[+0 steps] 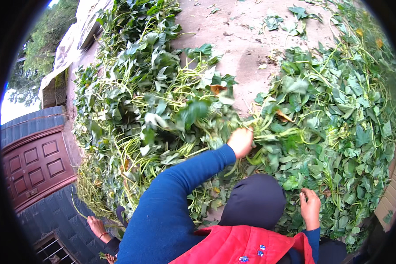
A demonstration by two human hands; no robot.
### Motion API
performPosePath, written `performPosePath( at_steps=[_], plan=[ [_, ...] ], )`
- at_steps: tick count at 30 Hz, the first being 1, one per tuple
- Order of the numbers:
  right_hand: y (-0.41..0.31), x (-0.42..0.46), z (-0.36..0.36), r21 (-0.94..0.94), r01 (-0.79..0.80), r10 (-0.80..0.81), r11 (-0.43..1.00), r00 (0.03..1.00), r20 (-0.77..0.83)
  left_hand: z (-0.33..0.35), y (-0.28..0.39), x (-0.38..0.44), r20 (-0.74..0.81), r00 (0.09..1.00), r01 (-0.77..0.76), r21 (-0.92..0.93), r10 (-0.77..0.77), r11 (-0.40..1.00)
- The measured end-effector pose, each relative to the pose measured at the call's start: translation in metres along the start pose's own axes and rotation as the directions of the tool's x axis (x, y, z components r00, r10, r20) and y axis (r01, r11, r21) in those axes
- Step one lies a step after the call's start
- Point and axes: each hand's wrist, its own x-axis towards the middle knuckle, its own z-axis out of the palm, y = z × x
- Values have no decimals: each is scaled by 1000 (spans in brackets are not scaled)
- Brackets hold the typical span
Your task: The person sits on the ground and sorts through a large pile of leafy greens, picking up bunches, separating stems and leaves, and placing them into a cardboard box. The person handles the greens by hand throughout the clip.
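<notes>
Around several green stems of leafy vines (pixel 267 132), my left hand (pixel 241 143) is closed in the middle of the view, its arm in a blue sleeve reaching across my body. My right hand (pixel 310 206) is raised at the lower right beside the heap of leafy vines (pixel 333 158), fingers slightly bent and apart, with nothing visible in it. A second large heap of vines (pixel 128 95), leaves and pale stems tangled, lies to the left. Blurred leaves (pixel 193 114) show left of my left hand.
A co-worker's hand (pixel 97 227) at the lower left holds a thin stem. Bare concrete ground (pixel 237 49) with scattered leaves shows between the heaps. A dark red panelled door (pixel 36 165) and a barred window (pixel 54 249) are at the left. Cardboard (pixel 391 191) stands at the right edge.
</notes>
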Motion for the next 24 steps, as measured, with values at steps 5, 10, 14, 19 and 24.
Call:
performPosePath(
  at_steps=[5, 10, 14, 19, 24],
  plan=[
    [17, -12, -13, -93, -97, 91, 991, 993, -72, -121, -143, 16, -213, 972, -82, 71, 96, 994],
    [14, -6, -8, -57, -70, 66, 996, 996, -59, -245, -310, -80, -544, 229, 889, 455, -807, -54],
    [7, -3, -5, -98, -129, 124, 987, 990, -60, -196, -423, -174, -388, -8, 959, 258, -922, -117],
    [3, -1, -4, -162, -121, 116, 979, 993, -37, -160, -502, -205, -208, -50, 992, -127, -977, -24],
    [2, 2, -11, -158, -79, 72, 984, 996, -48, -153, -466, -175, -539, -22, 965, -232, -842, 123]
  ],
)
